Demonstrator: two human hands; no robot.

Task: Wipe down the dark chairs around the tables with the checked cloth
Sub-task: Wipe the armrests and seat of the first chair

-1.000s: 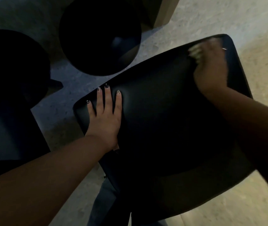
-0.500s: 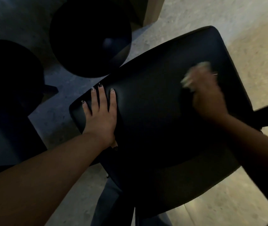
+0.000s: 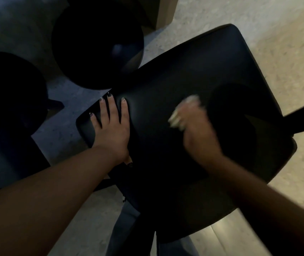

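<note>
The left hand (image 3: 113, 126) lies flat, fingers straight, on the chair's (image 3: 184, 80) near-left edge; the right hand (image 3: 195, 126), blurred, bunches a pale cloth (image 3: 190, 100) mid-seat. Two dark stools (image 3: 95, 41) stand far left.

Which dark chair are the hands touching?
The big squarish chair in the middle; both the left hand and right hand are on it.

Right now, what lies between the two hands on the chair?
Head view: only bare dark chair surface between the left hand and the right hand.
</note>
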